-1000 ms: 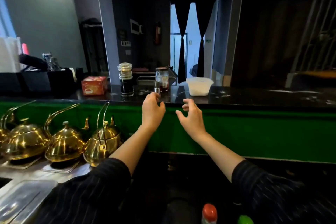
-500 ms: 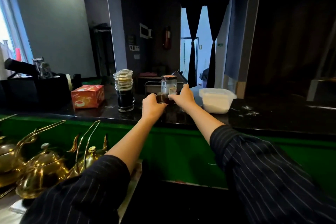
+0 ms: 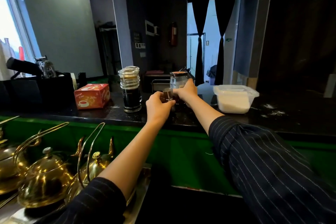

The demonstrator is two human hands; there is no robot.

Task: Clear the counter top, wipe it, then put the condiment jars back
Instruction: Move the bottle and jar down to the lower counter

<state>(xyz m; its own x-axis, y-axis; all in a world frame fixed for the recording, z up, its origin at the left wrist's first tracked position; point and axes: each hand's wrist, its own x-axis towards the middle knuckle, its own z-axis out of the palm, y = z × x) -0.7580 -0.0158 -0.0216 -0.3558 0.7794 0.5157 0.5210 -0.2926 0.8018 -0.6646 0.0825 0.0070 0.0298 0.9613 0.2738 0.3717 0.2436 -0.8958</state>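
Observation:
On the black counter top [image 3: 272,120] my left hand [image 3: 157,107] grips a small metal-topped shaker [image 3: 167,93]. Just behind it my right hand [image 3: 186,91] wraps round a glass jar with a brown lid [image 3: 178,79]; its lower part is hidden by my fingers. A tall glass jar of dark liquid with a ribbed clear lid [image 3: 131,92] stands to the left of my hands. A white lidded plastic container [image 3: 234,98] sits to the right.
A red tea box [image 3: 91,96] lies left of the dark jar, with black bins [image 3: 36,89] further left. Brass teapots [image 3: 47,174] stand on the lower shelf below the green counter front [image 3: 181,154]. A metal rack [image 3: 158,82] sits behind the jars.
Both hands have reached forward from the counter's edge onto it. The left hand closed round the shaker, and the right hand took hold of the brown-lidded jar. The view moved closer.

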